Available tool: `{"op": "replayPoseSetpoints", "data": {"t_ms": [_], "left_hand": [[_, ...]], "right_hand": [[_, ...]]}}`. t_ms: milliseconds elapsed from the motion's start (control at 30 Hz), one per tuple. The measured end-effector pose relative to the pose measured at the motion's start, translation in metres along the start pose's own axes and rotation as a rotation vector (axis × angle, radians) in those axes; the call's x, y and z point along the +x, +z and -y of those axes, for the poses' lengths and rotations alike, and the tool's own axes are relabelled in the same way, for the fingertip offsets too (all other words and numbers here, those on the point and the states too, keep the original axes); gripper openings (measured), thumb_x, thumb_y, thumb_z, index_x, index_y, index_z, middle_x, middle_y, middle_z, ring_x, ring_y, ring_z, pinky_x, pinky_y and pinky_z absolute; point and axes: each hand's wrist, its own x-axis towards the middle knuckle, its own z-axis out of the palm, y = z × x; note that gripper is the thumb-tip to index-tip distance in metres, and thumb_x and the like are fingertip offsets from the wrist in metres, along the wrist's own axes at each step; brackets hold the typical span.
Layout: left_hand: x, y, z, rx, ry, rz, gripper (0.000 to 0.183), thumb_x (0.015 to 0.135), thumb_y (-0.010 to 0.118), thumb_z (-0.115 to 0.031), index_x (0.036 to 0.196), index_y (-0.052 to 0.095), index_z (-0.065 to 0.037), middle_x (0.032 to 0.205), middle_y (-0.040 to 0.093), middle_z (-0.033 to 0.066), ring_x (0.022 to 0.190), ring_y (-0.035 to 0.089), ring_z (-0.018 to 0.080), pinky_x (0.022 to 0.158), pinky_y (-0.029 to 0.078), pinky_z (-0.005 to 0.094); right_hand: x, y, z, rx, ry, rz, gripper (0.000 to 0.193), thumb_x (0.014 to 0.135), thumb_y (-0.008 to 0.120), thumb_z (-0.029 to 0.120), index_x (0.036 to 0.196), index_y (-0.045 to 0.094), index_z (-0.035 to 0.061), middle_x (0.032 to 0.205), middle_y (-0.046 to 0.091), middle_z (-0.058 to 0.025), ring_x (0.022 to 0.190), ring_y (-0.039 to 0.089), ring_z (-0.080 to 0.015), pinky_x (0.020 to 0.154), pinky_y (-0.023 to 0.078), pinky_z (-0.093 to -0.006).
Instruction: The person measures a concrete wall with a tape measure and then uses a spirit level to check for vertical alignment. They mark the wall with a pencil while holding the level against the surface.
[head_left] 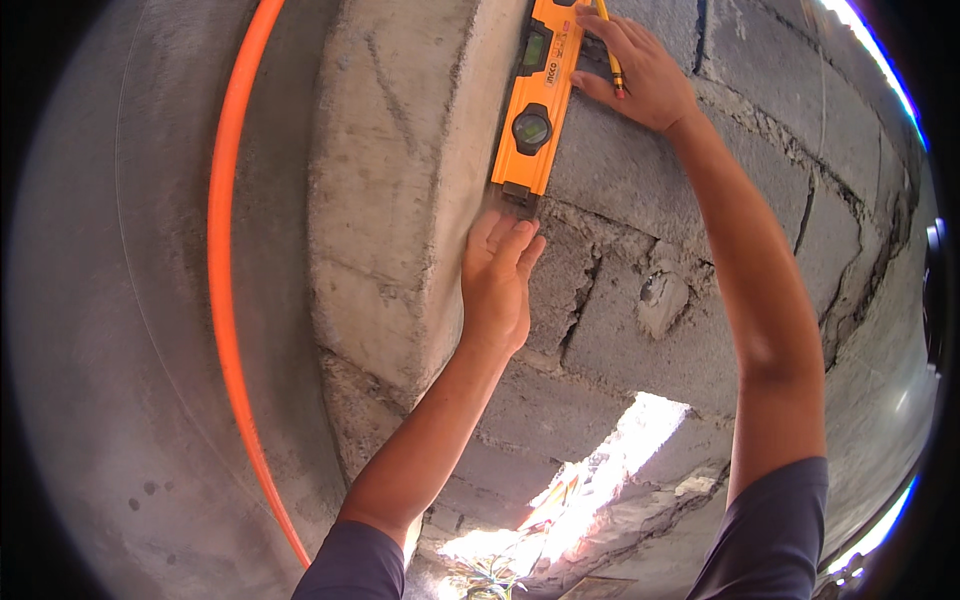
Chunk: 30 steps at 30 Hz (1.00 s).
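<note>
An orange spirit level (553, 80) with black-framed vials stands nearly upright against the block wall, beside the pale concrete column. Its top runs out of the picture. My left hand (497, 285) is closed around the dark lower end of the level, fingertips slightly blurred. Higher up, my right hand (645, 78) grips the level's right edge, with the thumb and fingertips against it. A yellow pencil (609, 45) is tucked among the right hand's fingers, its eraser end pointing down.
The concrete column (385, 170) juts out on the left. An orange hose or conduit (222, 230) curves down beyond it. Rough grey block wall (650, 370) with open joints fills the right. Thin loose wires (487, 578) and a bright sunlit strip (610, 460) show low down.
</note>
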Motion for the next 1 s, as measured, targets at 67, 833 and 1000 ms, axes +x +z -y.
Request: {"op": "replayPoseSetpoints", "data": {"t_ms": [67,833,1000], "left_hand": [[-0.001,0.000,0.001,0.007,0.015,-0.004,0.044,0.104,0.066,-0.014,0.143,0.052,-0.001,0.134,0.059,0.0064,0.124,0.059,0.0186,0.111,0.049,0.0387],[-0.009,-0.003,-0.008,0.298,-0.011,0.004,0.076,0.105,0.061,-0.019,0.165,0.020,0.006,0.164,0.035,0.0211,0.148,0.042,0.0309,0.119,0.038,0.0486],[-0.029,-0.015,0.000,1.061,0.590,0.165,0.070,0.097,0.070,-0.015,0.158,0.037,-0.002,0.162,0.035,0.0249,0.149,0.040,0.0368,0.119,0.036,0.0499]], "right_hand": [[0.000,-0.008,0.003,0.125,0.062,0.071,0.067,0.096,0.072,0.045,0.143,0.050,0.0028,0.132,0.063,-0.0232,0.121,0.060,-0.0428,0.104,0.048,-0.0507],[0.001,0.004,-0.007,-0.042,0.022,-0.014,0.072,0.088,0.079,0.046,0.144,0.055,0.0079,0.150,0.060,-0.0099,0.136,0.057,-0.0342,0.115,0.044,-0.0467],[0.001,0.002,-0.002,-0.036,0.072,0.004,0.073,0.086,0.080,0.047,0.143,0.056,0.0086,0.152,0.059,-0.0089,0.138,0.056,-0.0337,0.116,0.044,-0.0463]]}}
